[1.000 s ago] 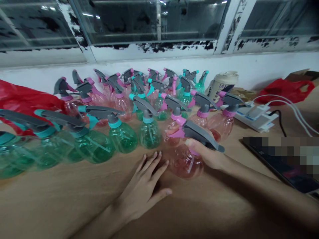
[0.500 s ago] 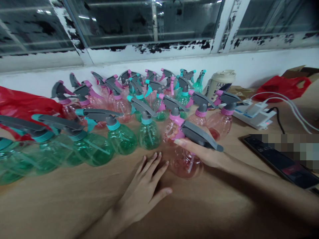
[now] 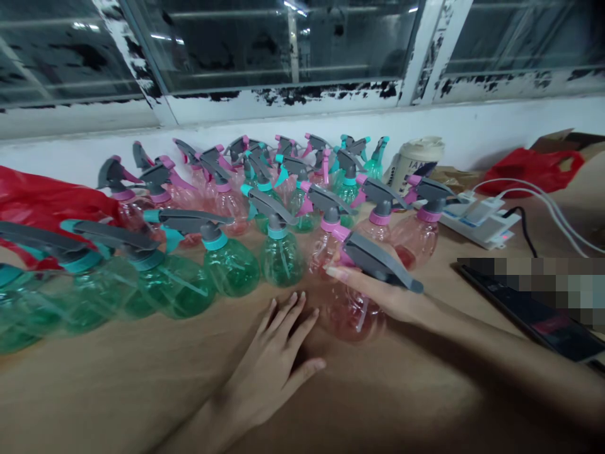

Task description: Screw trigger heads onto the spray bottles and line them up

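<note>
My right hand (image 3: 382, 287) is wrapped round the neck and trigger of a pink spray bottle (image 3: 357, 318), which stands upright on the table. This bottle has a grey and pink spray head, and a pale tube shows inside its clear pink body. My left hand (image 3: 278, 353) lies flat on the wooden table (image 3: 118, 391), fingers spread, just left of that bottle and holding nothing. Beyond my left fingertips stands a green spray bottle (image 3: 282, 258) with a turquoise collar. Another pink spray bottle (image 3: 326, 243) is right behind the held one.
Several more pink and green spray bottles crowd toward the wall. A red plastic bag (image 3: 47, 202) lies at left, another red bag (image 3: 534, 170) at back right. A paper cup (image 3: 418, 164), a power strip (image 3: 482, 227) with white cables and a phone (image 3: 529, 315) are on the right.
The index finger of my right hand has shifted slightly at the trigger of the pink spray bottle. The left hand has stayed in place.
</note>
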A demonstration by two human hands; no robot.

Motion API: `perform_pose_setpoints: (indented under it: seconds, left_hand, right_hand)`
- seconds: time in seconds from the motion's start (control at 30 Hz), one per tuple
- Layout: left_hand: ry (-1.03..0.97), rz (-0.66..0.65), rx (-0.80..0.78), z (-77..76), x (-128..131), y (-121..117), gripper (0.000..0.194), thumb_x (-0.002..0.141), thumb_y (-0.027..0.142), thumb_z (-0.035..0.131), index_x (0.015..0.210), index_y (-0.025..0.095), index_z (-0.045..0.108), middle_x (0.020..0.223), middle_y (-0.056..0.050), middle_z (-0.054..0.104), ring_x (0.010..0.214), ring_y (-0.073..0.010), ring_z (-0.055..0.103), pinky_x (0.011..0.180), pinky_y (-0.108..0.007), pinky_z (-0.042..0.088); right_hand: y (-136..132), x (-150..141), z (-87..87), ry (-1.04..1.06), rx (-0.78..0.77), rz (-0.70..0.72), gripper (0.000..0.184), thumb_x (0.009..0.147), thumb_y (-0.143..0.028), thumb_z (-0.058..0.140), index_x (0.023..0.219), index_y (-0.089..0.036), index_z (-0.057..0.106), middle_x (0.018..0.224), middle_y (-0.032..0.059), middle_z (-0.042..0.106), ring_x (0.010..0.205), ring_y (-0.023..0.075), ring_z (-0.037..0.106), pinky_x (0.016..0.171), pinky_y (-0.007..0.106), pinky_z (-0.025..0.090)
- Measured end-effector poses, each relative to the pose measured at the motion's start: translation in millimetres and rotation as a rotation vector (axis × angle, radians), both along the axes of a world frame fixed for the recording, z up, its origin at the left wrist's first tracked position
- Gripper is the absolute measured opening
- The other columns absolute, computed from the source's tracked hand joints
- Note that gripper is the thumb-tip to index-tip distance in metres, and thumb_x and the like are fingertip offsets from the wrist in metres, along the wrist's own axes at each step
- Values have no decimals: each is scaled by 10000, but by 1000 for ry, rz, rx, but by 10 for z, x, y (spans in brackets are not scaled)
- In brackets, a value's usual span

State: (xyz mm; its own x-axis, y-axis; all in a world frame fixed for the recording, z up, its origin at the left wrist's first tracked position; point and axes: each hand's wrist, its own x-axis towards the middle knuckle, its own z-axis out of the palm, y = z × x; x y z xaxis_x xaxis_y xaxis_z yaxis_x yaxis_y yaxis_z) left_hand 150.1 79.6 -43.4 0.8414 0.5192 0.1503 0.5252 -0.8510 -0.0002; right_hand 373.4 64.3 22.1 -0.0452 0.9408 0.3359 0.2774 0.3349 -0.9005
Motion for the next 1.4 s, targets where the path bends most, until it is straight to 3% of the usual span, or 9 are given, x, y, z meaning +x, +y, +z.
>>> perform_pose_setpoints:
  seconds: [0.07,0.17,0.4,0.7,0.9,0.97,1.27,1.4]
  left_hand:
    - [1,0,-5,3,1,-4,609,931,577,356,1406,198,343,1483,-99,307,1366,-264,260,1079,-502,278]
    - [-1,-2,-14,2,1,-5,607,933,574,352,1406,193,342,1486,-99,302,1367,-262,258,1084,-498,271]
    - [0,5,-5,0,3,-10,601,935,573,348,1399,191,354,1485,-103,302,1363,-256,268,1083,-485,275]
    - [0,-8,7,16,10,-10,591,940,555,356,1400,183,351,1482,-111,307,1361,-262,274,1074,-498,289]
    - [2,-4,4,10,13,-9,579,945,546,354,1391,178,367,1483,-110,304,1364,-263,266,1078,-497,281]
    - [6,-2,2,9,13,-7,579,944,550,350,1386,177,374,1482,-112,306,1363,-265,267,1076,-501,285]
    - [6,-5,3,4,11,-1,569,945,551,347,1376,182,388,1485,-112,300,1364,-263,266,1072,-505,290]
    - [11,3,2,7,11,0,563,945,553,345,1355,175,419,1473,-116,325,1357,-265,284,1069,-502,296]
  right_hand:
    - [-7,1,-29,48,-15,15,223,808,-386,627,976,-239,632,988,36,692,939,225,653,873,403,512]
    - [-9,-3,-61,75,16,18,262,815,-363,625,1052,-250,629,1067,36,684,945,211,658,840,382,532]
    - [7,-17,-32,16,172,-44,221,808,-329,635,1014,-253,660,922,9,699,901,187,656,805,353,536]
    - [-22,2,-38,131,23,57,183,821,-307,619,989,-235,633,1071,41,677,1004,215,631,904,405,493]
    - [8,45,-68,65,95,5,25,823,-267,612,811,-247,603,789,-26,634,798,176,622,773,352,488]
    - [14,43,-69,61,125,-13,70,820,-260,612,762,-248,574,738,-41,593,737,156,594,728,326,474]
    - [4,29,-37,48,130,-10,123,820,-295,619,738,-227,557,683,-45,540,665,129,535,659,290,444]
    - [-3,54,-86,60,65,5,79,833,-292,596,792,-225,603,765,-21,604,731,149,585,726,316,477]
